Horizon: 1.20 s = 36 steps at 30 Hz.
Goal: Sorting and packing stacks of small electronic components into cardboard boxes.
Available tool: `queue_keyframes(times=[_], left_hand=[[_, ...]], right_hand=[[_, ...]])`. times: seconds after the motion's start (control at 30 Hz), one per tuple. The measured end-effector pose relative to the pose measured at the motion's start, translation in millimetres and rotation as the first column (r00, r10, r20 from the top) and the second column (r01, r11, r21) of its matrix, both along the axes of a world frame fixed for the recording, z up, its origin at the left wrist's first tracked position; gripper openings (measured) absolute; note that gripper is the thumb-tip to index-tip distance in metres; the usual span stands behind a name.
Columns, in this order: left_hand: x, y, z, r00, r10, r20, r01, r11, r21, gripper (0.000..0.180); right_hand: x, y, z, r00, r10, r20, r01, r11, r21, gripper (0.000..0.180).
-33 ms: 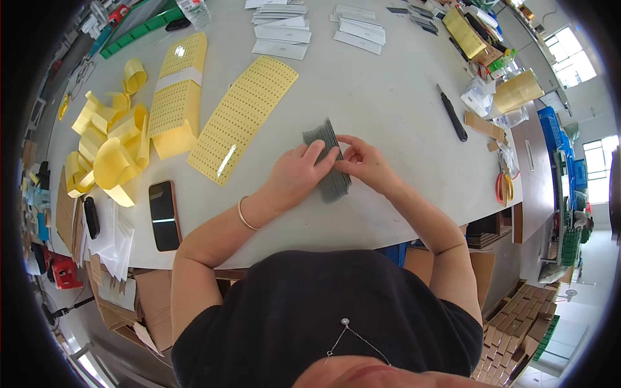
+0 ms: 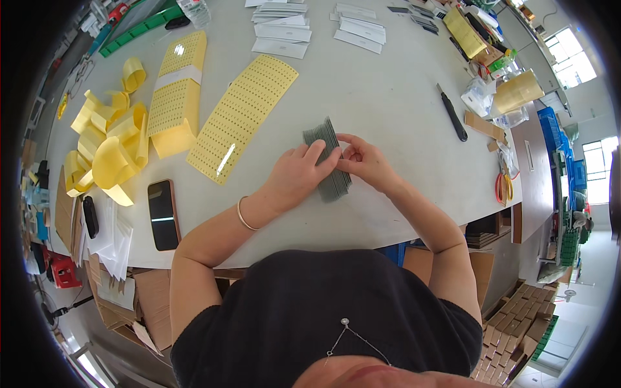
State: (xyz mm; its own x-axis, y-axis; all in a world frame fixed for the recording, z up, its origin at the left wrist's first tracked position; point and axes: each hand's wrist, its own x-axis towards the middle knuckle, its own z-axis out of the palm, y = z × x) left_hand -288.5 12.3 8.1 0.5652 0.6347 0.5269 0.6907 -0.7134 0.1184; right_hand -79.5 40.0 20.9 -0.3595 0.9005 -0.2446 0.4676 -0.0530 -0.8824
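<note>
A stack of thin grey-green plates [image 2: 334,187], fanned slightly along its edges, lies on the table in front of me. My left hand [image 2: 299,174] is laid over its left side, with fingers and thumb closed on it. At the stack's right edge is my right hand [image 2: 369,163], its thumb and index finger bent together against the plates. Whether a single plate is between those fingertips is too small to tell. To the left lies a yellow sheet of small printed labels [image 2: 244,119], apart from both hands.
Left of the label sheet are a banded stack of yellow label sheets [image 2: 174,97], curled yellow strips [image 2: 116,158] and a phone [image 2: 164,215]. White cards [image 2: 281,32] lie in piles at the far side. A utility knife [image 2: 453,116] and scissors [image 2: 504,187] are at right.
</note>
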Motion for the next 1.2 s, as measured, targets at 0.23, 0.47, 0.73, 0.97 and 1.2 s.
queue_keyframes(times=[0.23,0.47,0.73,0.97,1.2], left_hand=[[2,-9,5,0.997,0.012,-0.081,-0.011,1.0,0.005,0.051],[2,-8,2,0.996,-0.015,-0.09,0.016,1.0,0.008,0.052],[2,-8,3,0.999,-0.033,-0.041,0.031,0.999,-0.041,0.052],[2,-8,4,0.999,-0.037,-0.024,0.036,0.998,-0.048,0.051],[1,-8,4,0.998,-0.055,-0.017,0.054,0.997,-0.053,0.051]], right_hand=[[19,17,-2,0.915,0.004,-0.403,-0.127,0.952,-0.278,0.047],[0,33,14,0.993,0.109,0.034,-0.113,0.984,0.137,0.059],[-18,70,19,0.965,0.242,0.097,-0.25,0.965,0.077,0.044],[-26,84,5,0.986,0.167,-0.02,-0.168,0.981,-0.097,0.029],[-15,74,16,0.929,0.366,0.052,-0.369,0.926,0.083,0.026]])
